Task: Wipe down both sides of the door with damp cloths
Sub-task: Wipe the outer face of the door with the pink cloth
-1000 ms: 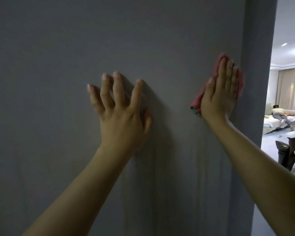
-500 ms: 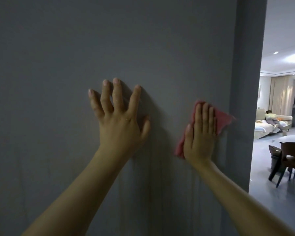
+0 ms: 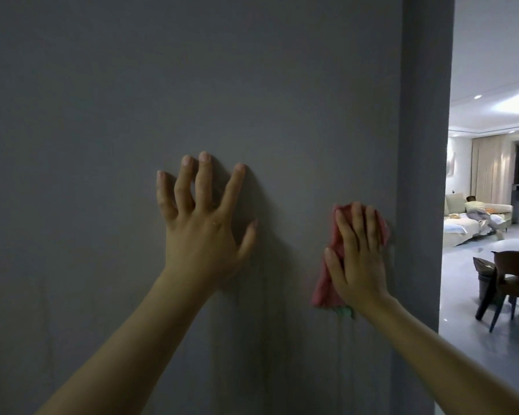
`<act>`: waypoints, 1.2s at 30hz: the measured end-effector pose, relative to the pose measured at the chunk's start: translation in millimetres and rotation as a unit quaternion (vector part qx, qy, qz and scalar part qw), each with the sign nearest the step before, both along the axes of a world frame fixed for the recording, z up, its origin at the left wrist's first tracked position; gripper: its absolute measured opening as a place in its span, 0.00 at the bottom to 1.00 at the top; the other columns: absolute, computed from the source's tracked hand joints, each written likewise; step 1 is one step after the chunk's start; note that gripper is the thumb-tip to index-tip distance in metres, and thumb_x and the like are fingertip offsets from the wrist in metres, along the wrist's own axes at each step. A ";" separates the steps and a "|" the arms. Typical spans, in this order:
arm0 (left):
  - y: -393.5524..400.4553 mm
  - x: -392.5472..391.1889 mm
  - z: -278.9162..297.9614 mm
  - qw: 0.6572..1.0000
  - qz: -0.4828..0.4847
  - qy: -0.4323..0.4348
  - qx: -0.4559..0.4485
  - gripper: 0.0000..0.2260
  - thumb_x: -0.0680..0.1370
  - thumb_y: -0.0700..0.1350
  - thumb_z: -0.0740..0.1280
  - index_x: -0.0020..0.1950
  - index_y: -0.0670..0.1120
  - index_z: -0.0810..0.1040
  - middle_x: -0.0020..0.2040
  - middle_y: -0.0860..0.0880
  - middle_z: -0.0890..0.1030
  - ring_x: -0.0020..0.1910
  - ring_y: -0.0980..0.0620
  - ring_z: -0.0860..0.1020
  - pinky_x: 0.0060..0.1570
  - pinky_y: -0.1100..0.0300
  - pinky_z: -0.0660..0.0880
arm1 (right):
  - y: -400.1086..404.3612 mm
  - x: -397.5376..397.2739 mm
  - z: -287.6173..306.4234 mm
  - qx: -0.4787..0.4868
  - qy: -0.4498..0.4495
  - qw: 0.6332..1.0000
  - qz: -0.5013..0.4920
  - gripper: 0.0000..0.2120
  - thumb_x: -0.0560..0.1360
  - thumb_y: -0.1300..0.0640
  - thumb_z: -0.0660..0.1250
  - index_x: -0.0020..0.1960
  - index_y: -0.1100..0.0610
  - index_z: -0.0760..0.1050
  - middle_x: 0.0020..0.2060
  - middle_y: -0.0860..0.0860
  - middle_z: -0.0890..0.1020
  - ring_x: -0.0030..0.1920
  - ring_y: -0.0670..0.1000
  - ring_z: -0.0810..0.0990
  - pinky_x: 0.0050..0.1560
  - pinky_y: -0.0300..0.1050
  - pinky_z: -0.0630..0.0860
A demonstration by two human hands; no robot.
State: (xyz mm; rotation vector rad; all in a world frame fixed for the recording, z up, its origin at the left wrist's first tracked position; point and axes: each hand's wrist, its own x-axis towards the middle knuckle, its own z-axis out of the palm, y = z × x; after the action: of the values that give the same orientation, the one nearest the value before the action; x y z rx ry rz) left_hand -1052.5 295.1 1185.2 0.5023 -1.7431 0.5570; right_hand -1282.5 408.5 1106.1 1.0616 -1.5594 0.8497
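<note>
The door point(image 3: 192, 85) is a plain, matte grey panel that fills most of the view, with faint vertical streaks low on its right part. The left hand point(image 3: 201, 232) rests on it near the middle, fingers spread apart and straight. The right hand point(image 3: 357, 262), fingers straight and close together, presses a crumpled pink cloth point(image 3: 324, 286) flat against the door just beside its right edge. A pale green bit shows at the cloth's lower end.

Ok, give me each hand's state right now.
Left hand: open, fingers spread, braced on the door.
Right hand: open, flat, pressing the pink cloth against the door.
</note>
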 end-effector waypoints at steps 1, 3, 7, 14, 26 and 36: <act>-2.0 0.1 -0.7 1.000 0.002 -0.001 -0.007 0.34 0.70 0.60 0.64 0.74 0.49 0.67 0.72 0.34 0.64 0.72 0.34 0.56 0.70 0.35 0.47 | -1.2 0.0 11.4 -0.018 -0.030 0.999 -0.005 0.29 0.78 0.47 0.50 0.76 0.54 0.47 0.75 0.58 0.49 0.75 0.62 0.44 0.73 0.62 0.46; -3.6 -1.6 -0.8 1.000 0.006 0.001 -0.011 0.34 0.70 0.60 0.65 0.74 0.49 0.67 0.72 0.34 0.64 0.72 0.35 0.56 0.70 0.35 0.47 | -12.0 9.6 24.2 -0.076 -0.085 0.993 -0.013 0.28 0.80 0.46 0.48 0.75 0.56 0.48 0.74 0.61 0.50 0.74 0.65 0.46 0.72 0.66 0.47; -1.5 -5.9 -0.5 1.000 0.006 0.008 -0.002 0.35 0.70 0.61 0.64 0.74 0.49 0.66 0.73 0.34 0.63 0.72 0.33 0.56 0.70 0.36 0.45 | -24.8 24.4 -0.8 -0.072 -0.051 0.996 -0.032 0.29 0.79 0.44 0.49 0.75 0.59 0.53 0.73 0.67 0.55 0.73 0.68 0.50 0.72 0.63 0.46; 0.3 -1.2 0.1 1.000 0.006 -0.008 0.004 0.34 0.72 0.63 0.61 0.75 0.49 0.65 0.73 0.34 0.62 0.73 0.32 0.56 0.71 0.37 0.43 | -10.0 10.9 13.1 -0.074 -0.059 0.995 -0.041 0.27 0.78 0.48 0.51 0.74 0.57 0.54 0.73 0.64 0.57 0.73 0.67 0.52 0.71 0.68 0.49; 2.0 32.1 7.9 0.997 -0.030 -0.074 0.010 0.27 0.75 0.54 0.57 0.72 0.46 0.69 0.74 0.38 0.64 0.74 0.37 0.60 0.72 0.42 0.50 | -26.5 33.8 23.1 -0.154 -0.135 0.977 -0.056 0.25 0.79 0.50 0.48 0.74 0.58 0.55 0.73 0.62 0.60 0.73 0.65 0.56 0.71 0.65 0.53; -13.0 80.1 -5.1 1.000 0.003 -0.018 0.016 0.27 0.76 0.54 0.55 0.75 0.45 0.65 0.76 0.37 0.58 0.76 0.39 0.54 0.74 0.43 0.42 | -30.9 52.6 36.3 -0.069 -0.030 0.996 -0.053 0.25 0.79 0.51 0.49 0.74 0.59 0.57 0.73 0.62 0.60 0.73 0.65 0.57 0.73 0.59 0.51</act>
State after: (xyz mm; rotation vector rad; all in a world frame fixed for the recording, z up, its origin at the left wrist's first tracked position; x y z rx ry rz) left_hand -972.4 282.0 1180.1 0.5228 -1.7886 0.5452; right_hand -1229.8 377.5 1142.4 0.8547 -1.5679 0.9090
